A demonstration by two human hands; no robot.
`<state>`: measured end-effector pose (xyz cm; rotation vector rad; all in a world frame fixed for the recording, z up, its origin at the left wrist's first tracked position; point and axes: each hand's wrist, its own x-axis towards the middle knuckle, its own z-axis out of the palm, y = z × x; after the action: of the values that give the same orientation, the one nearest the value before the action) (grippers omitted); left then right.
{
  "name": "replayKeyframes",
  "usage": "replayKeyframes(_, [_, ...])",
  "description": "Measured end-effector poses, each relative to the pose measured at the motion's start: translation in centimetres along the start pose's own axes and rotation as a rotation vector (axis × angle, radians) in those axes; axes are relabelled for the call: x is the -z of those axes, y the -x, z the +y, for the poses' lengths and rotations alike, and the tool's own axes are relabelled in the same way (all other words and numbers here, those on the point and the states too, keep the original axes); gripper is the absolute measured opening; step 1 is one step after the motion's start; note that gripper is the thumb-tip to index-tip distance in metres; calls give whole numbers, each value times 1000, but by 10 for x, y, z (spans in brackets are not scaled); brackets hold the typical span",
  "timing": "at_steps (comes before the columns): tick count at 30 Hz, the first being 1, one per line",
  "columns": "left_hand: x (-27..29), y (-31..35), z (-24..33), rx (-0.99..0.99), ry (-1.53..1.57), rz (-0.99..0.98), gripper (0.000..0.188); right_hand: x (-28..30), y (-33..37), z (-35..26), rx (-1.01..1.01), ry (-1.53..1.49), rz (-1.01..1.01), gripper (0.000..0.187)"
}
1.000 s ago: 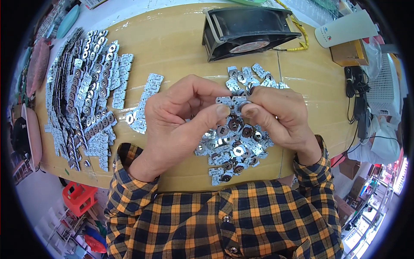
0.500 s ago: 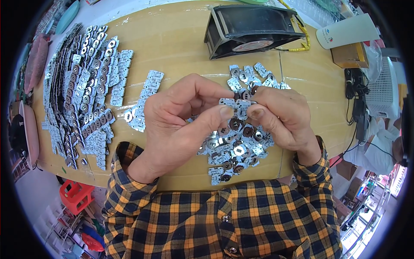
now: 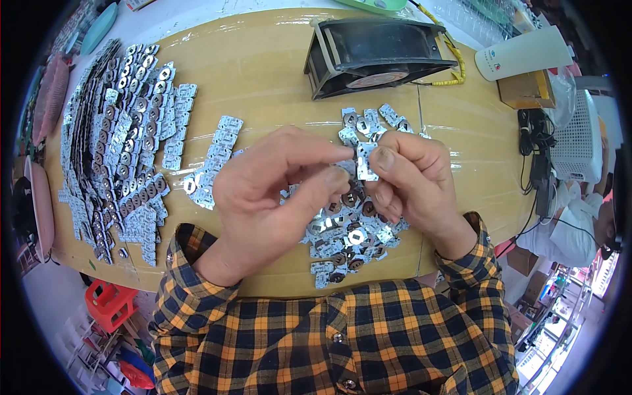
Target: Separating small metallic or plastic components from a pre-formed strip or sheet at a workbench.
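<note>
Between the thumb and fingers of my right hand (image 3: 418, 178) is a small white circuit board (image 3: 364, 163), held upright over a loose pile of similar boards with round metal parts (image 3: 329, 247). My left hand (image 3: 276, 191) is just left of that board, thumb and forefinger apart with no piece visible between them. Its forefinger tip comes close to the board's edge; whether they touch I cannot tell. The hands hide the middle of the pile.
Long strips of joined boards (image 3: 131, 145) are stacked at the left of the table (image 3: 263, 59), with a shorter strip (image 3: 222, 141) beside them. A black fan (image 3: 382, 56) stands at the back. Far right are a pale cup (image 3: 523, 52) on a cardboard box (image 3: 526, 89), black cables (image 3: 536, 141) and a white basket (image 3: 576, 141).
Both hands were pinching joined boards together. Now the left thumb and forefinger have parted, and the right hand alone holds a board, turned upright. The whole view has shifted slightly.
</note>
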<state>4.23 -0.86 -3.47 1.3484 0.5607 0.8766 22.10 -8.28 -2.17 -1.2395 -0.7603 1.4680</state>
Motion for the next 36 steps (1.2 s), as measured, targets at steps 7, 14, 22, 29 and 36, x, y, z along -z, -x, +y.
replayKeyframes(7, [0,-4,-6,-379,-370,23,21,1,-1,-2,-10,81,-65,31])
replayKeyframes(14, [-1,-1,-9,-260,-272,73,22,-1,-3,2,-39,-6,-25,29])
replayKeyframes(22, [9,-4,-1,-366,-467,-137,17,-4,0,2,-47,-6,22,27])
replayKeyframes(29, [7,-7,-2,-162,-206,126,14,10,-13,5,775,1016,-137,23])
replayKeyframes(36, [2,0,-2,31,-181,-10,12,7,-2,-6,556,765,19,30])
